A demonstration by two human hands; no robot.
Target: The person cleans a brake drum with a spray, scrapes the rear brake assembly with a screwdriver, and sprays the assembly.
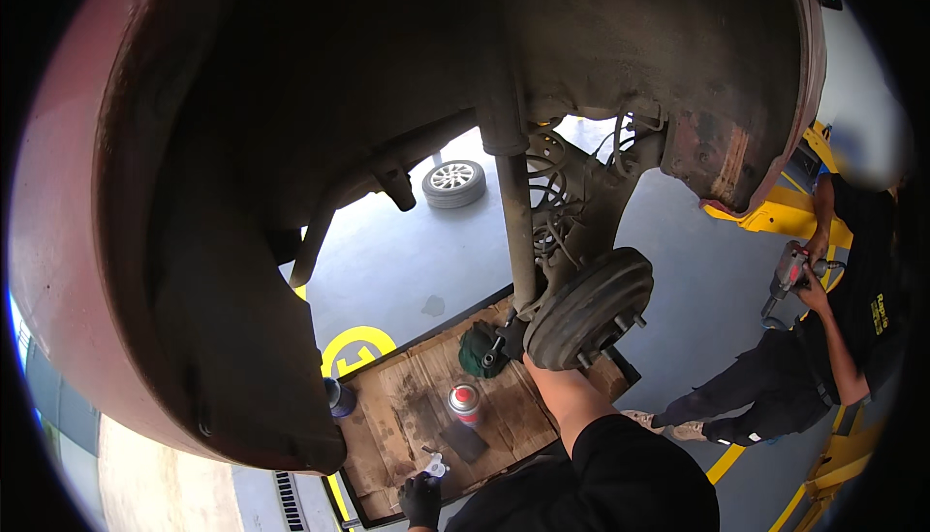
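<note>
My right arm reaches in behind the rusty brake drum [591, 309], which hangs below the strut [518, 222] with its wheel studs showing. My right hand [514, 340], in a black glove, is partly hidden by the drum and closes around a ratchet wrench [492, 353]. Beneath the ratchet, a dark green cloth [475, 346] lies bunched up. Low in the picture, my black-gloved left hand [421, 500] pinches a small whitish piece [437, 465] with a dark end; its kind is unclear. A spray can [464, 404] with a red top stands between my hands.
The raised car's wheel arch [223, 193] curves overhead. Below is a cardboard-covered tray [387, 406] with a dark flat piece [465, 442] and a blue-black container [339, 398]. A wheel [453, 183] lies beyond. At right, a co-worker holds an impact wrench [790, 270] near a yellow lift [775, 212].
</note>
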